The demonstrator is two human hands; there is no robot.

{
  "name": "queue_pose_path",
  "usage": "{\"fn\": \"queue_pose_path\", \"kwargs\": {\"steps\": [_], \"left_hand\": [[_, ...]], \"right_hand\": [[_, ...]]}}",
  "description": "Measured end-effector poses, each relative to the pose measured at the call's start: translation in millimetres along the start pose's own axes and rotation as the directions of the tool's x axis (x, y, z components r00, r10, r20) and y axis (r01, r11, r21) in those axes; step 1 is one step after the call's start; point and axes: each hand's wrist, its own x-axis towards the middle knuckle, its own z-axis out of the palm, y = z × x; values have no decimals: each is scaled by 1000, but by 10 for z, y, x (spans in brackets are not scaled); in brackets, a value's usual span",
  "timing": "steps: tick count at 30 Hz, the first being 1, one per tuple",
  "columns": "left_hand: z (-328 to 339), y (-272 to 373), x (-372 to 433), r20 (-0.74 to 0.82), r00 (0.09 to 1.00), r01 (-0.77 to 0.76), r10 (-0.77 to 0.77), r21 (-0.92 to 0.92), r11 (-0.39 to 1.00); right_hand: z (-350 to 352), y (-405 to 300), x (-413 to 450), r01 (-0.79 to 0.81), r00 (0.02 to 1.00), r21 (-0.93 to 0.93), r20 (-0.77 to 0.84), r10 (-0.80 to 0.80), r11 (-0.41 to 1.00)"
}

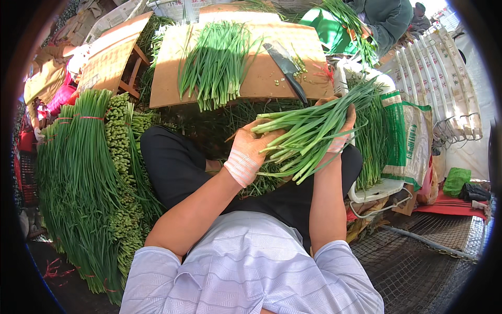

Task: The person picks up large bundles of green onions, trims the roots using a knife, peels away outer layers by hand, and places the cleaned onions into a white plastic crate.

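Observation:
Both gloved hands hold one loose bunch of green Chinese chives above my lap. My left hand is at the pale cut stem ends, with fingers and thumb around some of them. My right hand supports the leafy part from the right side; some of its fingers are hidden behind the leaves. Beyond them, a brown board bears a flat pile of chives. A cleaver with a black handle lies at the board's right, its handle past the near edge, beside small cut bits.
Tall stacks of tied chives stand at left. At right are a white plastic crate with chives, a green-and-white woven sack and stacked white crates. A co-worker holds chives at top right; another person is at far left.

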Motion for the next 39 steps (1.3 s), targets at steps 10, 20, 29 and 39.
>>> {"fn": "queue_pose_path", "kwargs": {"steps": [10,20,29,39], "left_hand": [[-214,133,-244,-39,974,-196,223,348,917],[-1515,86,-388,-82,996,54,-44,898,-438],[-853,-4,-219,216,965,-255,152,911,325],[-257,-529,238,3,977,-157,214,692,705]], "right_hand": [[-135,-135,30,31,999,-29,-32,-32,999],[-466,-510,251,75,992,-64,-96,-81,995],[-229,-904,623,-13,997,12,70,12,1000],[-31,-611,524,26,1000,13,-12,-26,1000]]}}
